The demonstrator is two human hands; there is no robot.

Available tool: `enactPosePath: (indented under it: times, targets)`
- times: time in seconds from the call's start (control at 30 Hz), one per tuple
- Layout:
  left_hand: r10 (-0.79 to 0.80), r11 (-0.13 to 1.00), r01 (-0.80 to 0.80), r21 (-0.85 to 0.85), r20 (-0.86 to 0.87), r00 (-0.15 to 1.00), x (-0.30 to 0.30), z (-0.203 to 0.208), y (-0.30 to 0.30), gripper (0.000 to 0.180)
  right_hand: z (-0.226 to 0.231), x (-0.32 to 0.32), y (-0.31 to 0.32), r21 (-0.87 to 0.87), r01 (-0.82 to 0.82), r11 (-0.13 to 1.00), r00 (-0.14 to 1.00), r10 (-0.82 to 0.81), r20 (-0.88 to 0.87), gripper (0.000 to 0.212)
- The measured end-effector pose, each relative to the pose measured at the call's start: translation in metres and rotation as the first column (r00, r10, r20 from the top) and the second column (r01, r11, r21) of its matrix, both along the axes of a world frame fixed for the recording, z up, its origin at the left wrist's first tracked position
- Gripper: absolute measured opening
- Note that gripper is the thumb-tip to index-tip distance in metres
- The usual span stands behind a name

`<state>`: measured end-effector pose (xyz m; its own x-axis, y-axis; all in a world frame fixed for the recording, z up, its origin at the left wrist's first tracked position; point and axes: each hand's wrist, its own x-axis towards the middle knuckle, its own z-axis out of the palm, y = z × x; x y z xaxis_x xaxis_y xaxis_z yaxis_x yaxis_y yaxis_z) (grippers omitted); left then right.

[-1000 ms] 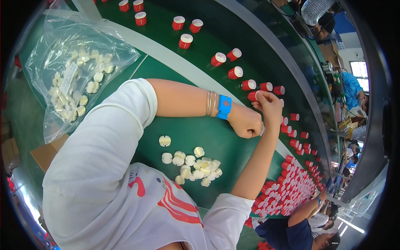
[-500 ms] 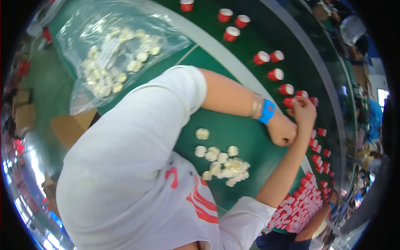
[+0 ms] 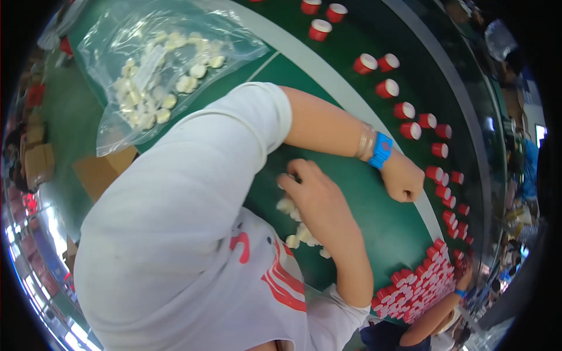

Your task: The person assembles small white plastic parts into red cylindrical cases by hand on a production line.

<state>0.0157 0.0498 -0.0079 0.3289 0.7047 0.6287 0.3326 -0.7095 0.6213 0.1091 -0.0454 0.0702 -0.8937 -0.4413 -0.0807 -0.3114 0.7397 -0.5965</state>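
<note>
My left hand (image 3: 403, 177), with a blue watch (image 3: 381, 151) at its wrist, is closed in a fist above the green table (image 3: 380, 234) near its pale edge strip. Whatever the fist may hold is hidden. My right hand (image 3: 321, 199) reaches over a loose pile of small cream round discs (image 3: 304, 234). Its thumb and index finger close on a disc at the pile's upper left, mostly covered by the fingers. Part of the pile lies hidden under this hand. Small red cups with white tops (image 3: 411, 130) stand beyond my left hand on a dark green belt.
A clear plastic bag (image 3: 234, 50) holding more cream discs lies at the upper left. Many red cups (image 3: 418, 286) crowd together at the lower right, where another person's arm (image 3: 430, 319) reaches in. A cardboard box (image 3: 105, 175) sits left of the table.
My right hand has left a red cup on the belt and come back to the disc pile. The left fist has stayed nearly in place. Cups on the belt have shifted slightly.
</note>
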Motion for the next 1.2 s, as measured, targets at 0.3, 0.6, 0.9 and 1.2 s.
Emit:
enactPosePath:
  times: [0.3,0.6,0.9,1.2]
  targets:
    - [-0.055,0.992,0.043,-0.117,-0.094,0.994,0.025,0.018,0.01,0.007,0.032,0.04,0.044,-0.322,0.358,0.877,0.9,-0.415,-0.129,0.017]
    - [0.46,0.884,-0.448,-0.133,0.085,0.884,0.019,0.016,0.013,0.018,0.009,0.106,0.174,-0.53,0.818,0.223,0.202,-0.975,-0.097,0.021]
    - [0.623,0.647,-0.682,-0.341,-0.279,0.731,0.017,0.02,0.047,0.041,-0.012,0.097,0.194,-0.63,0.755,0.18,0.177,-0.982,-0.068,0.02]
    - [0.469,0.79,-0.526,-0.315,-0.241,0.85,-0.01,0.026,0.024,0.038,-0.014,0.074,0.209,-0.608,0.777,0.163,0.206,-0.979,0.0,0.016]
